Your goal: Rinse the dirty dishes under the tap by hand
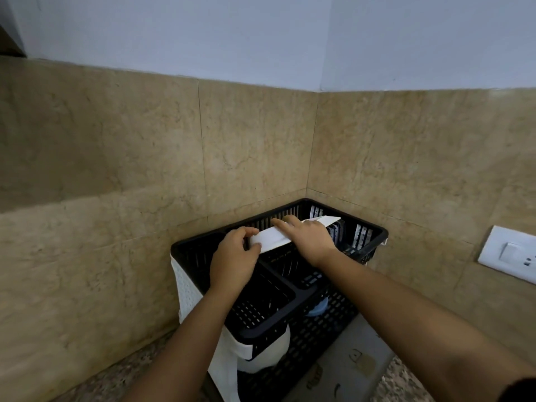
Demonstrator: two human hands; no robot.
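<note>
Standing a white plate in the black rack, your left hand and right hand grip it; no tap or remaining dishes show.

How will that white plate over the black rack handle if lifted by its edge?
The white plate keeps a straight edge across the black rack, so it is probably rigid. It looks thin and glossy, so likely slippery and breakable. Both the left hand and right hand are on it, so a two-handed grip seems wise.
</note>
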